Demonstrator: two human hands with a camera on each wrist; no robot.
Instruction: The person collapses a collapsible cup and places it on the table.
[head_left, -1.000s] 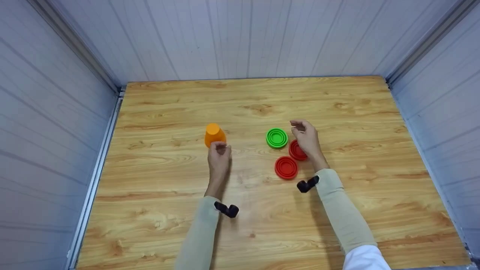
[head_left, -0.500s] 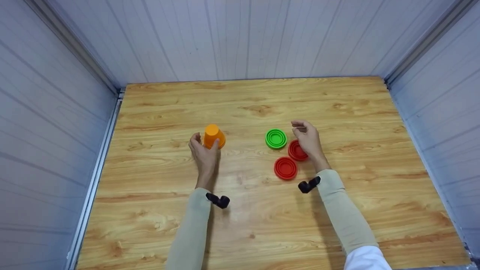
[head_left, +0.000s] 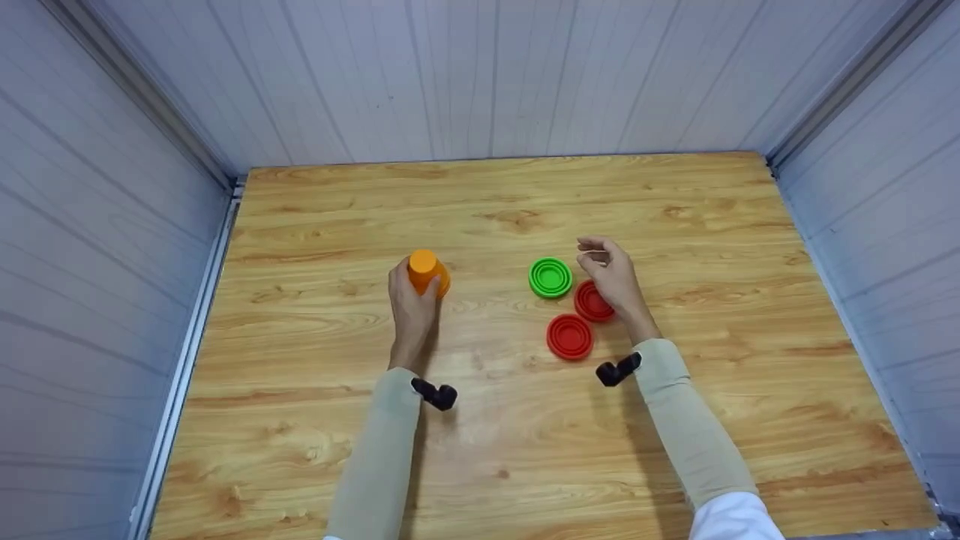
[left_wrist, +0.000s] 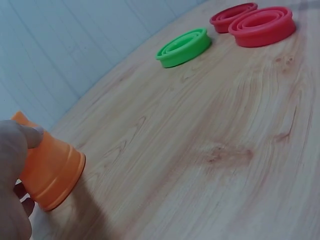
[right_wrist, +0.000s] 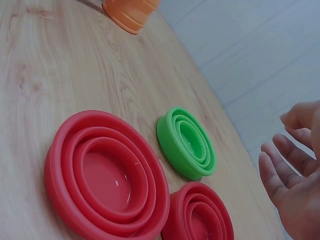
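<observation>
An orange collapsible cup [head_left: 424,262], extended and upside down, is at the left middle of the table. My left hand [head_left: 411,313] grips it, thumb on the right side and fingers round the left; in the left wrist view the orange cup [left_wrist: 56,167] has its wide rim low by the table. Over to the right, my right hand [head_left: 616,281] hovers with loosely bent fingers and holds nothing. Near it lie a flattened green cup [head_left: 550,278] and two flattened red cups, one nearer me [head_left: 570,337] and one [head_left: 592,301] partly covered by the hand.
The wood-grain table [head_left: 495,427] carries all the cups. Pale panel walls rise behind [head_left: 480,82] and at both sides. A small black camera [head_left: 435,394] sits on each sleeve.
My left hand has shifted left, opened round the orange cup and then taken hold of it. The right hand stays almost in place, and the flattened cups lie as before.
</observation>
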